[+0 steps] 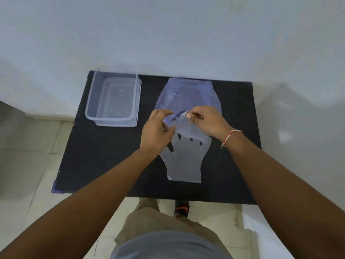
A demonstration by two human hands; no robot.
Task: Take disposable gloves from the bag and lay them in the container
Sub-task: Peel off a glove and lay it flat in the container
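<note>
A clear plastic bag (186, 92) lies flat on the black table (104, 156), its mouth facing me under my hands. A thin see-through disposable glove (183, 163) stretches from the bag's mouth toward the table's near edge, fingers up by my hands, cuff nearest me. My left hand (155, 133) pinches the glove's left side near the bag's mouth. My right hand (207, 121) pinches thin plastic at the mouth between thumb and forefinger; whether that is bag or glove is unclear. The clear rectangular container (112, 99) stands at the table's far left, with nothing visible inside.
A white wall rises right behind the table. Tiled floor surrounds it, and my foot in a black sandal (182, 208) pokes under the near edge. A red and white thread is tied around my right wrist (230, 136).
</note>
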